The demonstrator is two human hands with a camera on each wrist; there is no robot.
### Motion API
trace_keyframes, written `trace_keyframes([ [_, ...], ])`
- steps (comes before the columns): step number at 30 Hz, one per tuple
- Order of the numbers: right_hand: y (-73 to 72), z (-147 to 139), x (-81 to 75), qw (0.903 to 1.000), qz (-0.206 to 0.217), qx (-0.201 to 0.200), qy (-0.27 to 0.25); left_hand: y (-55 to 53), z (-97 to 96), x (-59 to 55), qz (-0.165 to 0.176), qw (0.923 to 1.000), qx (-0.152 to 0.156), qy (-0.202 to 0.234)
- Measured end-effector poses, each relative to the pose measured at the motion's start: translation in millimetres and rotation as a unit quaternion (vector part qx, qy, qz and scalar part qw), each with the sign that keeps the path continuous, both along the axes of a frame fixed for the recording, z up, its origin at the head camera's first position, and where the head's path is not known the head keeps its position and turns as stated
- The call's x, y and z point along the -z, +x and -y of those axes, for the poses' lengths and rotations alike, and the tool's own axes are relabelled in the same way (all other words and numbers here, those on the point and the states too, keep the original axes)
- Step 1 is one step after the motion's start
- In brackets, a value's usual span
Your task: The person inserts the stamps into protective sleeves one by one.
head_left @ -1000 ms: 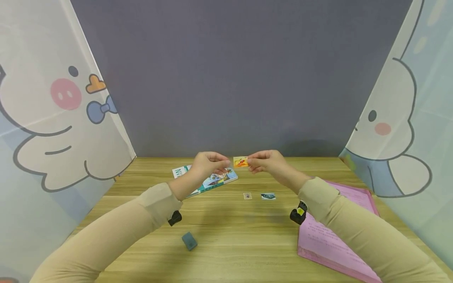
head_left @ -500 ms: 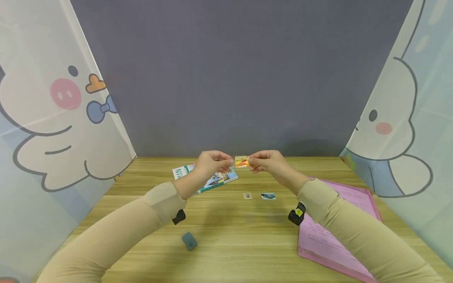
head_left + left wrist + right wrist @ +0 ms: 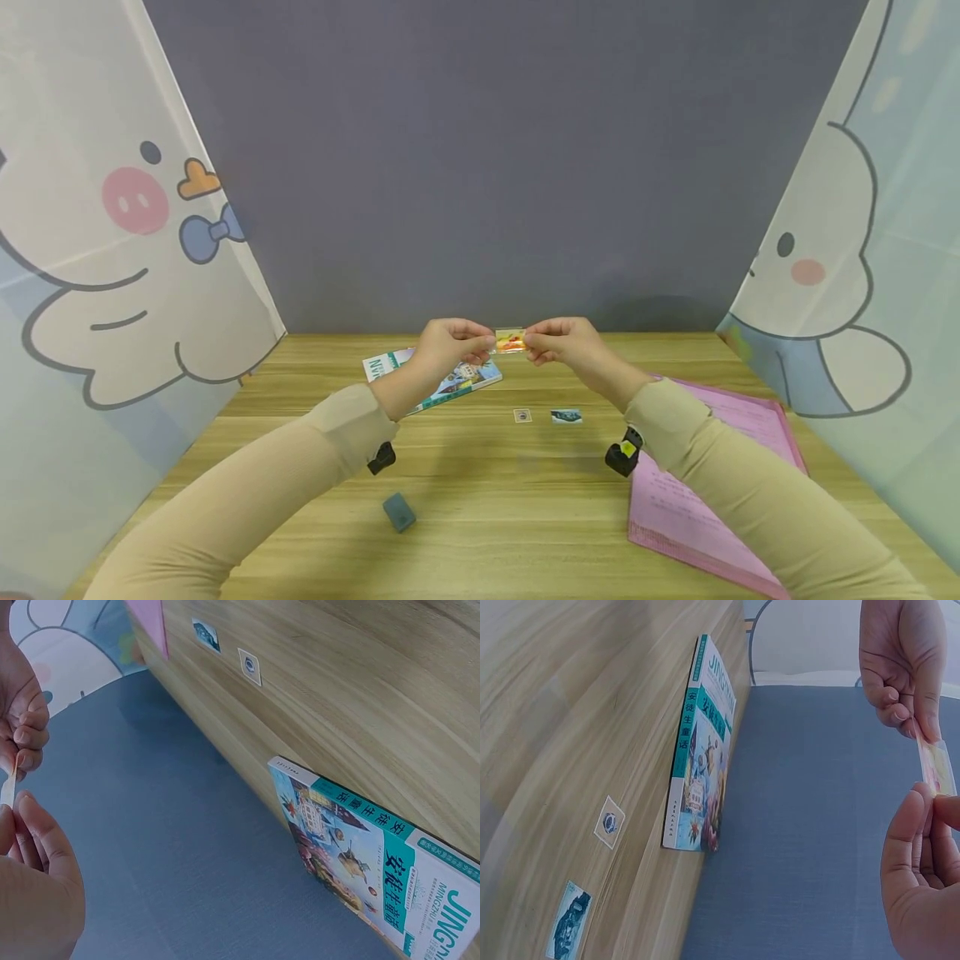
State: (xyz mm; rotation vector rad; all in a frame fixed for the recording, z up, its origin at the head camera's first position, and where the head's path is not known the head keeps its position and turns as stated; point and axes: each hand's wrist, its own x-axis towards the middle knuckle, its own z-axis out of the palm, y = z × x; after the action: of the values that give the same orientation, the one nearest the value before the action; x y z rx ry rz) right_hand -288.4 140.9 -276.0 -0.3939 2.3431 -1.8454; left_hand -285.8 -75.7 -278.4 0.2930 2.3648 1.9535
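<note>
A small yellow-and-orange stamp (image 3: 511,341) in clear film is held up over the far part of the table, between both hands. My left hand (image 3: 448,348) pinches its left edge between thumb and fingers. On the opposite edge, my right hand (image 3: 576,346) has the same thumb-and-finger pinch. In the right wrist view the stamp (image 3: 937,766) stretches between the two sets of fingertips, while the left wrist view catches it nearly edge-on. Below on the table lie a small square stamp (image 3: 522,416) and a teal picture stamp (image 3: 566,416), side by side and untouched.
A storybook (image 3: 468,379) lies behind the left hand, partly hidden by it. A small grey-blue block (image 3: 399,512) sits nearer at left. Under the right forearm is a pink folder (image 3: 667,521) with printed sheets. A dark panel (image 3: 480,167) rises at the back, between cartoon-printed side curtains.
My left hand has moved slightly right and now grips the stamp's left edge, which stood apart from it one second ago. The right hand keeps its pinch with little movement.
</note>
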Motion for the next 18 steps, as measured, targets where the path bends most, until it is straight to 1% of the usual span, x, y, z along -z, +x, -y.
trace_keyframes([
  [13,0.6,2.6,0.2,1.0,0.006,-0.003,-0.002,-2.4,0.5,0.3,0.003,1.0,0.0,-0.007],
  [18,0.3,1.2,0.2,0.9998,0.012,-0.015,-0.002,-3.2,0.0,0.8,0.006,1.0,0.0,-0.007],
])
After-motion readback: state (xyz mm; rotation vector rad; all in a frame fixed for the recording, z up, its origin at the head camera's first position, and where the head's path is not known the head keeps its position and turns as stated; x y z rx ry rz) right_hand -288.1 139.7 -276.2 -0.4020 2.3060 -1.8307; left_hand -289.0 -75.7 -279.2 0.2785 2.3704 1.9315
